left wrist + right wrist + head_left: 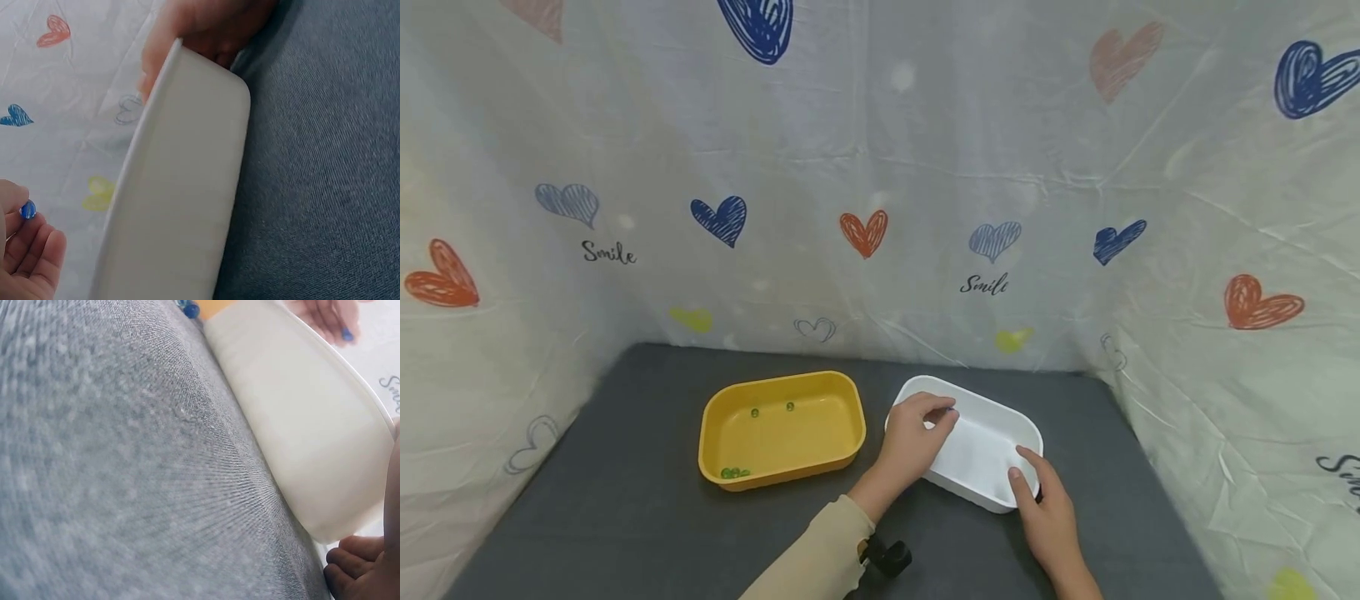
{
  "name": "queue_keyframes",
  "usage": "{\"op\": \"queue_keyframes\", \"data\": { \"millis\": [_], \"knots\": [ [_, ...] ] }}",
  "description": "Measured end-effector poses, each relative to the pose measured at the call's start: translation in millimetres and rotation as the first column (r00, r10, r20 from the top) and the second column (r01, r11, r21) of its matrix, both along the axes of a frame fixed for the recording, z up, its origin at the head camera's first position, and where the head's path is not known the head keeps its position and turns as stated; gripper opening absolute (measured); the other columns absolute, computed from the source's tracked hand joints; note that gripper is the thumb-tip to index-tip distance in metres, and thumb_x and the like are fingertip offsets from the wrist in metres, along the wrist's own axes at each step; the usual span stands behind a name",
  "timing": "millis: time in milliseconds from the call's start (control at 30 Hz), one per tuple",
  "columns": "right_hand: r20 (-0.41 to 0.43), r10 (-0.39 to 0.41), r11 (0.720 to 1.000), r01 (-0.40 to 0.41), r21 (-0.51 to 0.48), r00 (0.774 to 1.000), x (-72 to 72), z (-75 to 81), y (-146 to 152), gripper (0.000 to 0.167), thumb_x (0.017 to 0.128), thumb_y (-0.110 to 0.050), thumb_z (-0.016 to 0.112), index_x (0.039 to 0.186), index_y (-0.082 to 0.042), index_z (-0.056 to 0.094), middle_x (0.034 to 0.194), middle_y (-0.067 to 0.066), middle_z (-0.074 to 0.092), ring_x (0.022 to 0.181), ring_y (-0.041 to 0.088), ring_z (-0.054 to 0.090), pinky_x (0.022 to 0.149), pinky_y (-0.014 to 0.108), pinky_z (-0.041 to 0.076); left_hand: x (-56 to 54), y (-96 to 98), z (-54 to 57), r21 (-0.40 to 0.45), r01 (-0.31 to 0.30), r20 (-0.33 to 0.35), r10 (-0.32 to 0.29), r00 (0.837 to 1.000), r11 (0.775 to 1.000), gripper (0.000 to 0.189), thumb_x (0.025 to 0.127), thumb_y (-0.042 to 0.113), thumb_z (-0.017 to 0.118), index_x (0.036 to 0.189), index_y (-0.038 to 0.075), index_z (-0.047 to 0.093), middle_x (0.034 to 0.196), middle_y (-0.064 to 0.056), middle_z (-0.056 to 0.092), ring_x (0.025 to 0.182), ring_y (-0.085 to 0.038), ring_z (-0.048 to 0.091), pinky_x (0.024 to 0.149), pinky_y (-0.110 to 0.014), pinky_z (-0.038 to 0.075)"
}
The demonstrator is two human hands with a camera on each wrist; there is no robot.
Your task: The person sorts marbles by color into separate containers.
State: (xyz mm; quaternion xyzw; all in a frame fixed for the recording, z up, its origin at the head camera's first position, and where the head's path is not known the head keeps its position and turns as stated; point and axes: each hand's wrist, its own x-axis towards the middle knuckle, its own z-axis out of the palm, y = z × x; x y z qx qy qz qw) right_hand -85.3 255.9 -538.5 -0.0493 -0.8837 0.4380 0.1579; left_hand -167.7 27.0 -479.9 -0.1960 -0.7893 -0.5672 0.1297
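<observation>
My left hand [913, 437] is over the left part of a white tray [977, 450] and pinches a small blue marble [28, 209] between thumb and fingertip. In the right wrist view the same blue marble [347, 334] shows above the tray's rim. My right hand [1048, 512] grips the tray's near right corner, thumb on the rim and the other fingers round the outside wall. To the left stands a yellow tray [782, 479] with several green marbles; a cluster [735, 472] lies in its near left corner and two lie farther back.
A dark grey cloth [625, 533] covers the table under both trays. Behind and at both sides hangs a white curtain [865, 183] printed with hearts and the word Smile. A black wrist camera [887, 557] sits at the left sleeve [820, 554].
</observation>
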Motion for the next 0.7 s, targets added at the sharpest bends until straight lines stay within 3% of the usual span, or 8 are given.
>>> {"op": "queue_keyframes", "data": {
  "millis": [200,500,700],
  "knots": [
    [-0.001,-0.002,1.000,0.002,-0.010,1.000,1.8,-2.3,-0.5,0.041,0.113,-0.030,0.063,0.148,-0.009,0.066,0.153,0.018,0.061,0.145,0.035,0.052,0.111,0.044,0.037,-3.7,0.1,-7.0,-0.023,-0.047,0.019,0.047,0.999,0.999,0.021,0.102,0.009,0.078,0.122,0.002,0.082,0.106,-0.002,0.078,0.095,-0.012,0.071,0.089,-0.029,0.061],
    [-0.005,-0.006,1.000,0.006,-0.001,1.000,-0.4,-0.1,2.5,0.041,0.113,-0.029,0.063,0.148,-0.009,0.065,0.154,0.018,0.061,0.146,0.035,0.052,0.111,0.040,0.035,-6.4,-1.5,-4.3,-0.026,-0.069,0.002,0.069,0.998,0.997,0.020,0.103,0.009,0.077,0.122,0.003,0.082,0.107,-0.003,0.078,0.096,-0.015,0.073,0.090,-0.031,0.062],
    [0.010,0.007,1.000,-0.007,-0.006,1.000,-0.3,1.4,2.0,0.043,0.113,-0.031,0.062,0.149,-0.008,0.064,0.155,0.020,0.059,0.147,0.038,0.050,0.114,0.052,0.036,-4.1,-4.9,-1.8,-0.025,-0.067,0.002,0.067,0.998,0.997,0.020,0.103,0.009,0.077,0.121,0.004,0.083,0.105,-0.003,0.078,0.096,-0.015,0.073,0.090,-0.032,0.062]
  ]
}}
